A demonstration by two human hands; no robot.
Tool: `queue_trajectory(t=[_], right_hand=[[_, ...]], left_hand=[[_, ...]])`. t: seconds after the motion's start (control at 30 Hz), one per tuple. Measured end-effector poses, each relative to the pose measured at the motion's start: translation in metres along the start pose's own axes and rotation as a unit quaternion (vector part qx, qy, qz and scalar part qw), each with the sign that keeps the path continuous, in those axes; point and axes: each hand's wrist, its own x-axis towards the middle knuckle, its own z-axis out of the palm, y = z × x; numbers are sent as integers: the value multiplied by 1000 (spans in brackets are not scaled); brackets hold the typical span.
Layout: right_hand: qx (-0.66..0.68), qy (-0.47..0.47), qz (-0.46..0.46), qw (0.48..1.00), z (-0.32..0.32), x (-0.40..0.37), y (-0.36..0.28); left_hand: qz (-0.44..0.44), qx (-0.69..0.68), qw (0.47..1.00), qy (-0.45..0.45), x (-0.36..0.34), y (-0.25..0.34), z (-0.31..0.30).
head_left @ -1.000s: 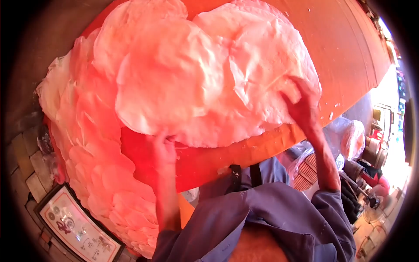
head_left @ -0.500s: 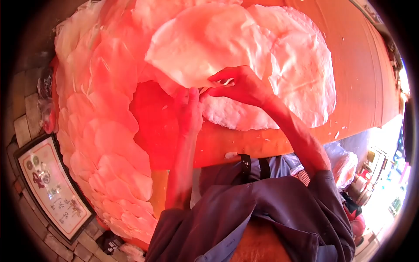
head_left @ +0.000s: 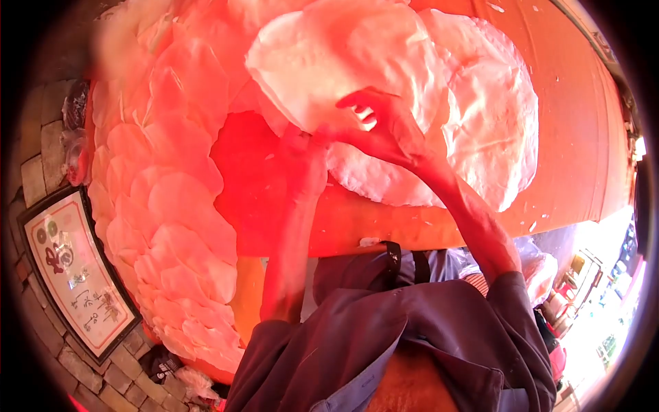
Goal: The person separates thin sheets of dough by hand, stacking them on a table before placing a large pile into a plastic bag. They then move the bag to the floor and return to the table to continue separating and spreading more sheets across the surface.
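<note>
A big pile of thin, pale round dough sheets (head_left: 350,41) lies on the table, its near edge lifted at my hands. My left hand (head_left: 305,161) is closed at that near edge, fingertips pinched on the top sheet, somewhat blurred. Over the sheet, my right hand (head_left: 395,130) has its thumb stretched toward my left fingertips and its index finger curved apart from the thumb. Whether the right thumb touches the sheet's edge is hard to make out. Both hands look red in the light.
Many overlapping thin round sheets (head_left: 178,213) cover the table's left side. The orange-red tabletop (head_left: 570,137) carries small white scraps. A framed sign with writing (head_left: 82,275) rests at the left on brick paving (head_left: 89,364). Plastic bags (head_left: 539,264) sit right of my lap.
My right thumb and index finger have parted, and the thumb has moved left toward my left fingertips. My left hand stays at the sheet's edge. The whole view has shifted slightly.
</note>
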Motion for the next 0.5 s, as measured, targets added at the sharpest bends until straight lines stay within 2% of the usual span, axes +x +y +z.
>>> queue_trajectory(t=[0.07,0.2,0.3,0.5], right_hand=[[95,26,17,995,4,12,-8],[-33,-6,-18,999,0,28,-33],[60,-11,18,998,2,28,-22],[37,-31,-21,999,-11,25,-14]], left_hand=[[-7,-4,1000,-14,1,1,1],[-22,-3,999,-32,3,0,3],[-33,3,999,-40,3,4,2],[-48,22,998,-23,4,0,0]])
